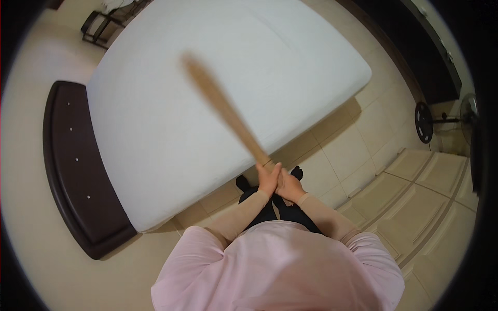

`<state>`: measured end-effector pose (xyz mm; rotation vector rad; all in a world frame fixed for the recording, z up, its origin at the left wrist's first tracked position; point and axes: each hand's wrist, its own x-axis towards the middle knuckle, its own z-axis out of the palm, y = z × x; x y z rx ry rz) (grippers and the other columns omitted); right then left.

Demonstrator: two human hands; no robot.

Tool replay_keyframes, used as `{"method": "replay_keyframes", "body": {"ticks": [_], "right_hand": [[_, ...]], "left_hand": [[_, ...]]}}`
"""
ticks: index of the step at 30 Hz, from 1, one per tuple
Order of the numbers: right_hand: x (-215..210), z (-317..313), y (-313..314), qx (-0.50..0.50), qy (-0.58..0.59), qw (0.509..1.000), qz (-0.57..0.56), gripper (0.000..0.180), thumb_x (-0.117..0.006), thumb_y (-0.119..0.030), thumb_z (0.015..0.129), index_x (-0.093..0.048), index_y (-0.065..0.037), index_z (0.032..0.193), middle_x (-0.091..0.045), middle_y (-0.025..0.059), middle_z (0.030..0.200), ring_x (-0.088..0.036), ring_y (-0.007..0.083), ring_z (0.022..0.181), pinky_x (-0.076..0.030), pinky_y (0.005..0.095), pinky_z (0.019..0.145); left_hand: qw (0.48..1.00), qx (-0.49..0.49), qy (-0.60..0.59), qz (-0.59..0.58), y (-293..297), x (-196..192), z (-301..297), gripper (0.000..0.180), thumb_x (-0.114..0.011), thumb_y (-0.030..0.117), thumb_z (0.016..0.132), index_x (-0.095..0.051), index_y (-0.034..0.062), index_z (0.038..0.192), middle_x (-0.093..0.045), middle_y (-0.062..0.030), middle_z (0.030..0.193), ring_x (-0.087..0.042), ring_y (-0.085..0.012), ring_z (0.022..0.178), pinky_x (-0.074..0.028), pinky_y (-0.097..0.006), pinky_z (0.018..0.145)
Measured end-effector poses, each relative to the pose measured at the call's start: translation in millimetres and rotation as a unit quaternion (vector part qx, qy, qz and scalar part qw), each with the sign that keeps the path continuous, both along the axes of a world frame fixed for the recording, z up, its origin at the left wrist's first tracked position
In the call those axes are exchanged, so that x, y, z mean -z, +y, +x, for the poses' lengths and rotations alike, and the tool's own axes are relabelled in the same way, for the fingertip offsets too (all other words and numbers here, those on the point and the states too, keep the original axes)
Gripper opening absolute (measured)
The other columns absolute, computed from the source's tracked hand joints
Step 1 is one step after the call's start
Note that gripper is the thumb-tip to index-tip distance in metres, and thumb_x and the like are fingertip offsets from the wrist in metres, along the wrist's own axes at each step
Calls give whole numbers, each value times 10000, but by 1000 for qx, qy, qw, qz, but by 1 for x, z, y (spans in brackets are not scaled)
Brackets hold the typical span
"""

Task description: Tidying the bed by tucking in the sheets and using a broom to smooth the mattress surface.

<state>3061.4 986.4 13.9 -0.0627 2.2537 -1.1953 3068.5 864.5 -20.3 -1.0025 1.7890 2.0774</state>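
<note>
Both my hands are closed around the near end of a long light-brown stick. My left hand grips it from the left side, and my right hand presses against it from the right, touching the left. The stick slants up and to the left over a bed with a white sheet. Its far part looks thicker and is smeared by motion, so whether it is one piece or a bundle cannot be told. A short bit of its lower end shows below my right hand.
A dark brown headboard with small studs stands at the bed's left end. Beige drawers are close on my right. Beyond them stand a fan and a long dark cabinet. A small dark rack is at the far left.
</note>
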Motion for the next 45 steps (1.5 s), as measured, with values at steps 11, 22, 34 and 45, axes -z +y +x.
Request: {"method": "replay_keyframes", "body": {"ticks": [11, 22, 34, 45], "right_hand": [[27, 31, 193, 3, -72, 981, 181, 576, -737, -256, 667, -476, -78, 1149, -664, 223, 939, -639, 406, 919, -505, 476, 775], [-39, 37, 304, 265, 13, 958, 109, 558, -743, -235, 713, -476, -42, 1163, -659, 234, 972, -639, 406, 936, -505, 448, 786], [-51, -85, 376, -26, -34, 974, 223, 545, -732, -366, 718, -512, -66, 1117, -666, 213, 904, -646, 394, 867, -508, 463, 758], [-84, -112, 539, 122, -36, 956, 263, 656, -797, -373, 676, -523, -54, 1180, -659, 236, 941, -644, 406, 901, -508, 470, 762]], "left_hand": [[978, 122, -135, -104, 200, 57, 9, 667, -742, 272, 785, -346, -78, 1192, -552, -238, 1148, -586, -298, 1032, -491, -394, 879], [970, 205, -77, 110, 328, -14, -73, 780, -821, 337, 722, -332, -38, 1201, -566, -157, 1029, -594, -248, 922, -514, -369, 816], [946, -163, -277, 41, 356, 33, -207, 552, -731, 201, 822, -443, -80, 1201, -569, -235, 1135, -624, -322, 897, -553, -416, 703], [953, 168, -231, 99, 544, -11, -274, 712, -756, 252, 792, -340, -109, 1244, -565, -264, 1148, -611, -323, 1000, -527, -404, 824]]}}
